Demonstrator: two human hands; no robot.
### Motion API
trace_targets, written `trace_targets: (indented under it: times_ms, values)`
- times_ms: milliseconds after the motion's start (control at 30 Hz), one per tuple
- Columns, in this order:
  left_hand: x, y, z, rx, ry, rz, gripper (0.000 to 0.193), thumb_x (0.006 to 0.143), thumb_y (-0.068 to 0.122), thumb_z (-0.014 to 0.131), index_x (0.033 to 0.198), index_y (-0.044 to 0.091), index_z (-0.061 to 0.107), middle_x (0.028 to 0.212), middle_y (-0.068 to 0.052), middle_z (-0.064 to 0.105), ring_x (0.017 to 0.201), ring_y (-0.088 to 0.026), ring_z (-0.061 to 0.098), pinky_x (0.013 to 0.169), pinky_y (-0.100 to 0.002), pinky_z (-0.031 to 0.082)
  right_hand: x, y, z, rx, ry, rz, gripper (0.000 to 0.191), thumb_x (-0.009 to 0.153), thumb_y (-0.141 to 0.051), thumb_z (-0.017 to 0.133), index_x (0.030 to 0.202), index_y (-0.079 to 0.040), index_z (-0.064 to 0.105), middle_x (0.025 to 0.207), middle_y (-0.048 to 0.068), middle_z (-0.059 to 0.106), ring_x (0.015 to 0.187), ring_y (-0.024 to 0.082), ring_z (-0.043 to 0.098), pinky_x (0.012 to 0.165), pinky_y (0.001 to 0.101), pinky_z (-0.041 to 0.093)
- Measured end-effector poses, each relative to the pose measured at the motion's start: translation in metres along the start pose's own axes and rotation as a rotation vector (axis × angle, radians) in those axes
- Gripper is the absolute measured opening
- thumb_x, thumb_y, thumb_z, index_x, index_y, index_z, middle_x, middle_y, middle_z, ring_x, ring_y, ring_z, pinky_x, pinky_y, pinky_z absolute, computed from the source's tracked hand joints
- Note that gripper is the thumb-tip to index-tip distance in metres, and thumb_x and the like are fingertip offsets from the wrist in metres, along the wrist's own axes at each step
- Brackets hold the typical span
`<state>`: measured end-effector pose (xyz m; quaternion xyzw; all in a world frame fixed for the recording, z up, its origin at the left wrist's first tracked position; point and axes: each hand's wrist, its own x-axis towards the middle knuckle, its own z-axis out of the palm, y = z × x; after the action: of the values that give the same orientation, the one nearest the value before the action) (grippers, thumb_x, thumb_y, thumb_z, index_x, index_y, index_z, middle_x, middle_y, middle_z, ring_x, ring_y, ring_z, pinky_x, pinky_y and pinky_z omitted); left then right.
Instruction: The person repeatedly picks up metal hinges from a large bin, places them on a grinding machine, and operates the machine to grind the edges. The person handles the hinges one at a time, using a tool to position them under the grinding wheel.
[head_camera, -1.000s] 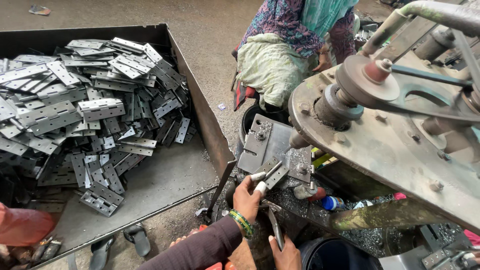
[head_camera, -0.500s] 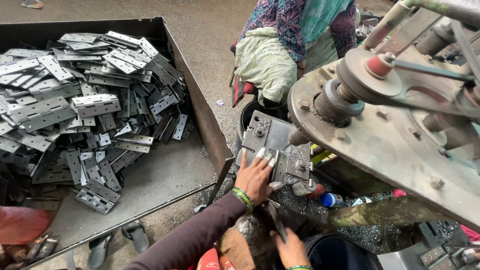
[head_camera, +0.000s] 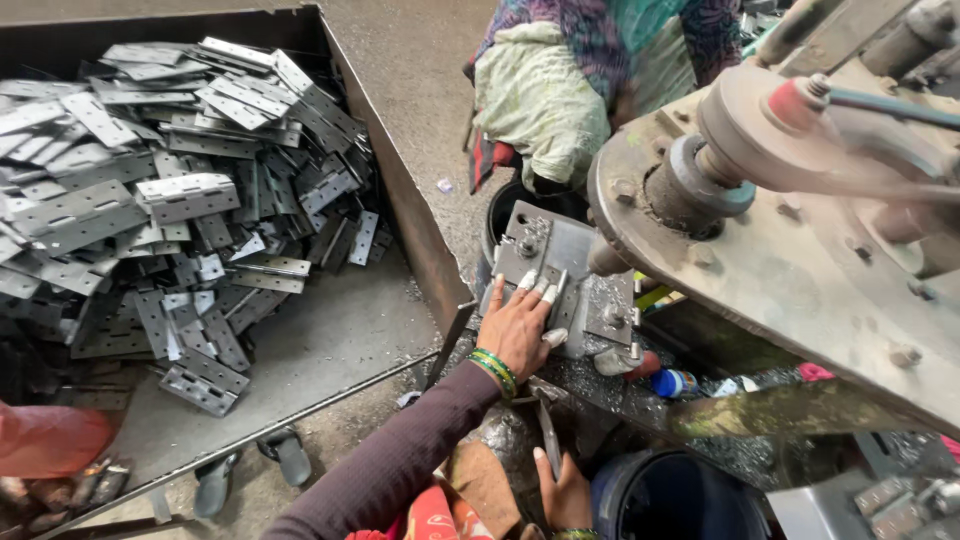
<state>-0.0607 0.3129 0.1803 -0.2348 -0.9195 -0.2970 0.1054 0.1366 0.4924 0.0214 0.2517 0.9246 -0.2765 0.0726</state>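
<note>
My left hand (head_camera: 515, 330) reaches from the lower left in a dark sleeve with green bangles. It lies on the steel die block (head_camera: 590, 255) of a press, its fingertips holding a small grey hinge plate (head_camera: 558, 290) down against the block. At the bottom edge my right hand (head_camera: 565, 492) grips a thin metal rod tool (head_camera: 547, 432) that points up toward the block. Only part of this hand shows.
A big rusty sheet-metal tray (head_camera: 400, 220) on the left holds a heap of several grey hinge plates (head_camera: 170, 190). The press's flywheel and frame (head_camera: 790, 210) loom at right. Another person in patterned clothes (head_camera: 570, 80) sits opposite. A dark bucket (head_camera: 655, 500) and sandals (head_camera: 285, 455) lie below.
My left hand, which held a hinge plate in the air, has moved up and set it on the die block. The view has closed in on the press.
</note>
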Motion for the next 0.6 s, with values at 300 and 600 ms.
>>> trace_targets:
  times_ms: [300, 600]
  values:
    - [0.000, 0.001, -0.003, 0.100, -0.253, -0.049, 0.050, 0.092, 0.029, 0.062, 0.138, 0.010, 0.056, 0.139, -0.007, 0.059, 0.144, -0.024, 0.044, 0.130, -0.063, 0.002, 0.006, -0.028, -0.072, -0.249, -0.078, 0.032, 0.062, 0.093, -0.068, 0.049, 0.108, -0.011, 0.068, 0.094, 0.026, 0.073, 0.100, 0.050, 0.067, 0.082, 0.0559, 0.053]
    - [0.016, -0.003, 0.007, 0.103, -0.217, -0.089, 0.052, 0.096, 0.022, 0.056, 0.146, 0.010, 0.050, 0.135, -0.006, 0.061, 0.142, -0.024, 0.047, 0.130, -0.063, -0.001, 0.000, 0.002, 0.000, 0.010, -0.003, 0.013, 0.058, 0.090, -0.063, 0.051, 0.109, -0.010, 0.069, 0.100, 0.027, 0.072, 0.098, 0.048, 0.068, 0.081, 0.0531, 0.054]
